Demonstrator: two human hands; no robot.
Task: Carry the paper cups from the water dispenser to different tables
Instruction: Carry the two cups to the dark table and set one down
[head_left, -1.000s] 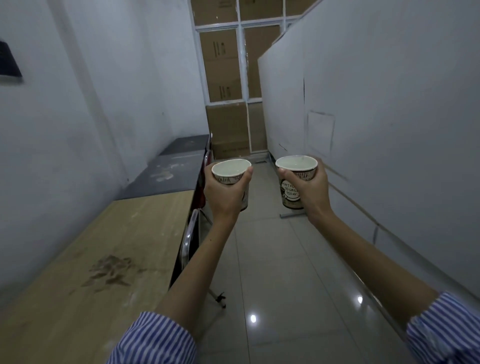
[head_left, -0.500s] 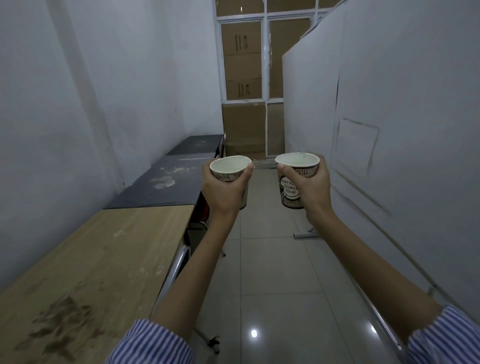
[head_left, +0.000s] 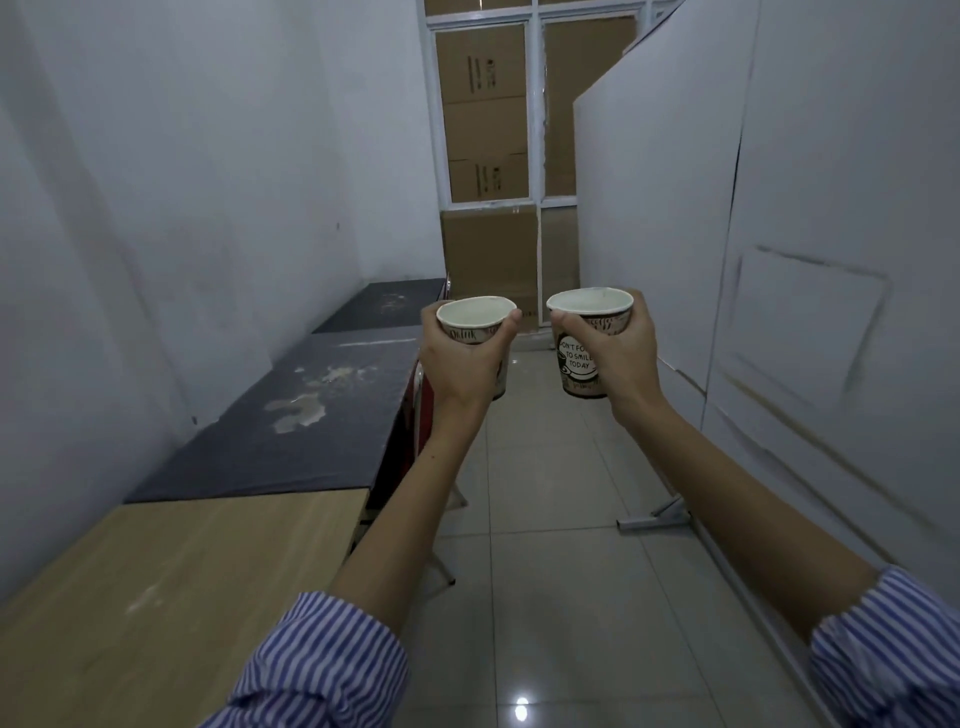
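I hold two printed paper cups upright at chest height over the tiled aisle. My left hand (head_left: 460, 366) is wrapped around the left paper cup (head_left: 475, 318), whose white rim shows above my fingers. My right hand (head_left: 618, 353) grips the right paper cup (head_left: 584, 343), which bears dark lettering on its side. The two cups are a short gap apart and do not touch. A wooden table (head_left: 171, 587) runs along my left, with a dark table (head_left: 306, 415) beyond it and another dark table (head_left: 387, 306) further back.
A white wall stands close on the left behind the tables. A white partition (head_left: 779, 260) lines the right, with a metal foot (head_left: 652, 519) sticking into the aisle. Stacked cardboard boxes (head_left: 488, 156) behind a window frame close the far end. A red chair (head_left: 423, 410) is tucked under the dark table.
The view has moved forward along the aisle, so the tables and boxes appear nearer. Both hands keep the cups upright in front of me, in about the same pose.
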